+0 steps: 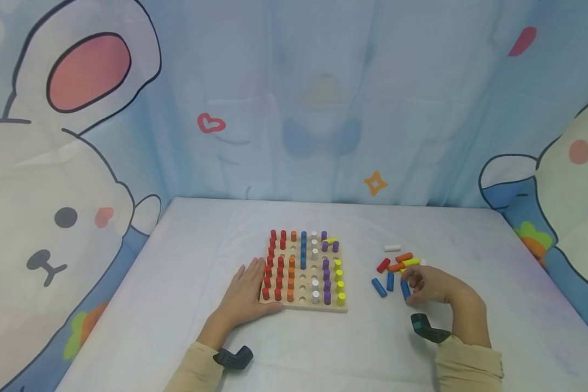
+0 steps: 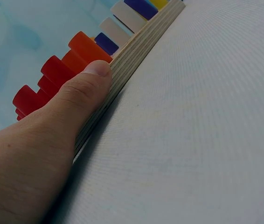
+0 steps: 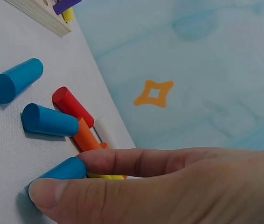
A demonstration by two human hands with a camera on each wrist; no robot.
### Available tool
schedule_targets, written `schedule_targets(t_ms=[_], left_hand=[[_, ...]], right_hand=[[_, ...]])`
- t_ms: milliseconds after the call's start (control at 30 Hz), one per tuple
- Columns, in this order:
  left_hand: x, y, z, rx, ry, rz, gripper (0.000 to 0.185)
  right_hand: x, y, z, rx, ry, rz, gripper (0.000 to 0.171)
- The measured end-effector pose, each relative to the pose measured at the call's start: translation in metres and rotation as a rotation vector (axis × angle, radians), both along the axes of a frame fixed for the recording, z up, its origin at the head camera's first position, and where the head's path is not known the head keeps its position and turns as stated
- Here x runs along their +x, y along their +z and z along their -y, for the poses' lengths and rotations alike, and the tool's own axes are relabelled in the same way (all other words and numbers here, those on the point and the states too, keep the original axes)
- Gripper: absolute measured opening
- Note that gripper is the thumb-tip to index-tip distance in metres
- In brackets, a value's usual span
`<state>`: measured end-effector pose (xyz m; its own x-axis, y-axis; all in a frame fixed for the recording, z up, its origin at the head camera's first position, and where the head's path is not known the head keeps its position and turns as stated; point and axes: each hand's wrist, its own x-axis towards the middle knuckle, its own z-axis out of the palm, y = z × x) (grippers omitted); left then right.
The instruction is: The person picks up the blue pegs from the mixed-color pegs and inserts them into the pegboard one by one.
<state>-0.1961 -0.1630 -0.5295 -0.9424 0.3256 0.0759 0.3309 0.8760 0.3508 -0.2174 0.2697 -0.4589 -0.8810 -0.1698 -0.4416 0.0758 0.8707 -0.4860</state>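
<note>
A wooden peg board lies mid-table, filled with red, orange, blue, white, purple and yellow pegs. My left hand lies flat against the board's near left corner, thumb pressed on its edge. To the right lie several loose pegs: red, orange, white, yellow and blue. My right hand pinches a blue peg lying on the table, thumb at its near side and a finger above.
A white cloth covers the table. A blue cartoon curtain hangs behind and at both sides. Bare cloth lies in front of the board and left of it.
</note>
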Motion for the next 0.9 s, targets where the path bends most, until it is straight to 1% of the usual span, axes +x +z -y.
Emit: schedule_targets(t_ms=[333, 500, 667, 900], left_hand=[[0.001, -0.001, 0.000, 0.005, -0.002, -0.010, 0.116], [0.001, -0.001, 0.000, 0.006, -0.002, -0.014, 0.116], [0.000, 0.000, 0.000, -0.003, 0.002, -0.001, 0.116], [0.000, 0.001, 0.000, -0.016, 0.008, 0.002, 0.116]], right_hand=[[0.000, 0.002, 0.002, 0.002, -0.005, -0.006, 0.054], [0.000, 0.002, 0.005, 0.026, 0.006, -0.032, 0.054], [0.000, 0.004, 0.009, 0.036, 0.010, -0.054, 0.055], [0.000, 0.003, 0.013, 0.045, 0.017, -0.069, 0.050]])
